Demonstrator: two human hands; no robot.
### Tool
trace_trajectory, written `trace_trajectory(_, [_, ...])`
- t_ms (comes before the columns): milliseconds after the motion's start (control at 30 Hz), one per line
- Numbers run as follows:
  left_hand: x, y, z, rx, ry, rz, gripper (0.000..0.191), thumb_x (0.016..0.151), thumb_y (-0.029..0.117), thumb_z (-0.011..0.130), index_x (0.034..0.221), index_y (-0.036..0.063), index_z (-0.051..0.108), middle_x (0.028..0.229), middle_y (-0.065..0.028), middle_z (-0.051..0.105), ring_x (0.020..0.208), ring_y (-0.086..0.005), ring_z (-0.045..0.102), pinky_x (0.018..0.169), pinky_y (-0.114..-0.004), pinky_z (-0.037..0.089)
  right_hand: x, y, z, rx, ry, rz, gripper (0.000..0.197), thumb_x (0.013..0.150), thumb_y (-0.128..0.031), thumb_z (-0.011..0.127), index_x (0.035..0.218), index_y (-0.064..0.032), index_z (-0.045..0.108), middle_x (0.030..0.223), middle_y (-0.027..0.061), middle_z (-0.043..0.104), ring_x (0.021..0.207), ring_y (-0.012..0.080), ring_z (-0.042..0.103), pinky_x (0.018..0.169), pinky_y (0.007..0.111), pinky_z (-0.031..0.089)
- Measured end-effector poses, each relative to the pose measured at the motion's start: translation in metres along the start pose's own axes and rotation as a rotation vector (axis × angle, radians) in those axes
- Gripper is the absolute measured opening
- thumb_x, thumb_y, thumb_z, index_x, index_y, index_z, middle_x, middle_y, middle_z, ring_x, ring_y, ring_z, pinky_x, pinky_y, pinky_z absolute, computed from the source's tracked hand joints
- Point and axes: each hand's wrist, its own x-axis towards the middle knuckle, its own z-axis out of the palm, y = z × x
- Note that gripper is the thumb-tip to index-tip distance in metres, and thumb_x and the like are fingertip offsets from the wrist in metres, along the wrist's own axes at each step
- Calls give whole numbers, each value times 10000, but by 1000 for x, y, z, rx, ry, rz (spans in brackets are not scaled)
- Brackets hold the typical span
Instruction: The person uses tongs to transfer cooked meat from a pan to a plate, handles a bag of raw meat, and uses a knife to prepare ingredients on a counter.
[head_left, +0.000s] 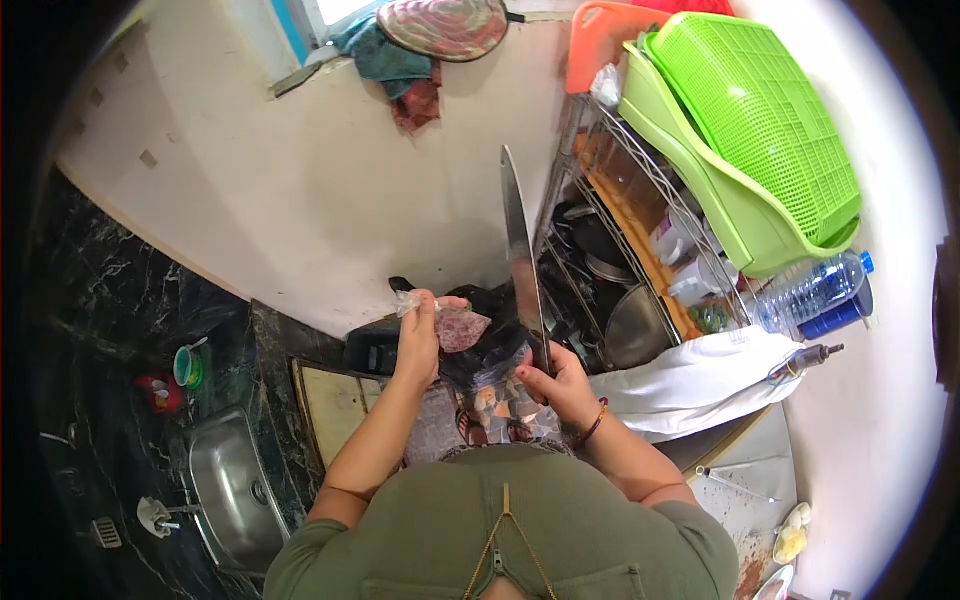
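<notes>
My right hand (559, 386) is closed around the dark handle of a large kitchen knife (519, 240), whose long blade points away from me and upright in the picture. To its left, my left hand (421, 341) grips the gathered top of a small clear plastic bag (461, 330) with reddish-pink contents that I cannot identify. The bag and blade are apart. Beneath both hands lie a black plastic bag (491, 304) and a black bin (371, 349).
A wire rack (637, 142) at the right holds pans, jugs and a green basket (765, 127). A white cloth (675, 386) hangs beside it. At the left, a steel sink (236, 487) is set in a dark marbled counter (135, 285). A pale wall (315, 172) stands ahead.
</notes>
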Motion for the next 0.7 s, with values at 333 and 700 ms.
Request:
trace_trajectory(333, [-13,-62,-30,182,38,-153,269,1052,296,456,1069,39,533,839,2,491,822,-104,480,786,-240,398,-8,102,-70,-126,204,326,248,958,-276,620,961,-30,592,671,-8,537,532,80,468,473,263,364])
trace_trajectory(700, [-47,-87,-29,684,-190,-22,333,1000,119,497,1324,44,513,1027,-29,567,932,-119,532,846,-240,429,-46,121,-75,-201,338,430,276,951,-275,623,903,-11,558,660,21,524,541,88,480,471,274,386])
